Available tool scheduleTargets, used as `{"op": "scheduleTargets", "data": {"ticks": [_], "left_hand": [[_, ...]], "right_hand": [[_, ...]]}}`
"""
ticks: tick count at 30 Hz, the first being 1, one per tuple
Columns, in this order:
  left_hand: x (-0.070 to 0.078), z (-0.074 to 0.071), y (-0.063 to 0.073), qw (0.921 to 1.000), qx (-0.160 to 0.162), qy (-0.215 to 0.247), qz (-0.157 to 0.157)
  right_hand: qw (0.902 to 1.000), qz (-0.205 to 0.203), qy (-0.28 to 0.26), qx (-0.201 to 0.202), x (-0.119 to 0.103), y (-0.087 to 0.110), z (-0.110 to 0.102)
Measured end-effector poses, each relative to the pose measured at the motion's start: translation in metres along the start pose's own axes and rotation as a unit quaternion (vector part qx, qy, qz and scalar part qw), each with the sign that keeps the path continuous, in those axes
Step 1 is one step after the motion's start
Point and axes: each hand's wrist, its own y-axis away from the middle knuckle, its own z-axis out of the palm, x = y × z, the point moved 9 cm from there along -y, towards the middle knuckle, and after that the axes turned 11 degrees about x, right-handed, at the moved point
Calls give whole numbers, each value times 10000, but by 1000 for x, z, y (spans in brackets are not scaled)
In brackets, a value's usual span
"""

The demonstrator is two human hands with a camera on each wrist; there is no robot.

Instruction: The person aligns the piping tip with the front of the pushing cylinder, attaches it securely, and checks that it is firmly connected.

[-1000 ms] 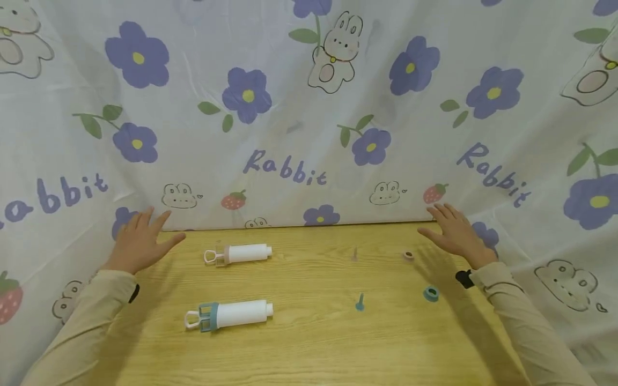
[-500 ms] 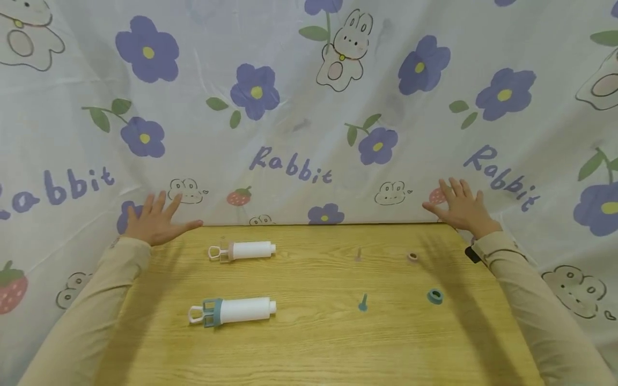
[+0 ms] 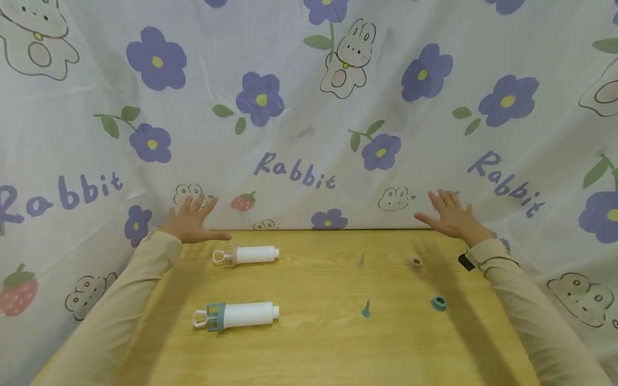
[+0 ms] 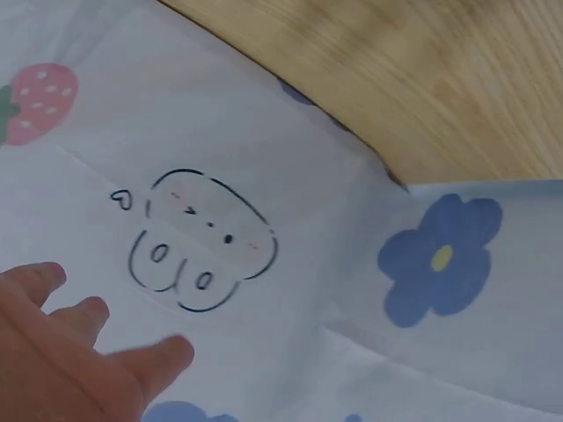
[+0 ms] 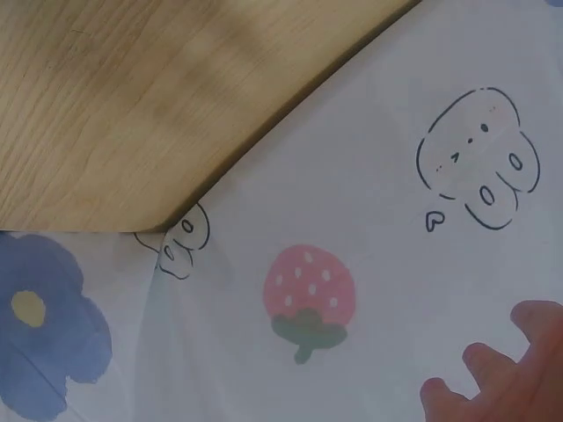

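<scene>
My left hand (image 3: 193, 224) hovers at the table's back left, fingers spread and holding nothing. Just in front of it lies a small white cylinder (image 3: 256, 254) with a pinkish collar and a white loop handle. Nearer me rests a larger white cylinder (image 3: 248, 314) with a teal cage-like collar and loop handle. At the back right my right hand (image 3: 449, 219) is also spread, gripping nothing. Below it are a small pinkish ring (image 3: 416, 262) and a teal ring (image 3: 439, 303). Two thin stemmed pieces, one pinkish (image 3: 361, 261), one teal (image 3: 366, 309), stand left of the rings.
A white curtain (image 3: 299, 139) printed with purple flowers and rabbits hangs along the back and both sides of the wooden table (image 3: 318, 354). Its lower part meets the table's back edge. Both wrist views show mostly this cloth and a table corner.
My left hand has moved inward to the right, towards the small cylinder. The right hand rose a little, then came down slightly. The head view has shifted a little; the pieces lie unmoved.
</scene>
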Motion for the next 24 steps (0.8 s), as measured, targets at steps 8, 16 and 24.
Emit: {"op": "scheduleTargets", "data": {"ticks": [8,16,24], "left_hand": [[61,4,-21,9982,-9,105,598],[101,35,-30,9934,-426,230,1036],[144,36,-35,9892,-486,198,1366]], "right_hand": [[9997,-108,-169,-117,-11,2,-4],[9991,-142,-109,-380,-21,7,13],[9984,-258,-157,-480,-35,7,16]]}}
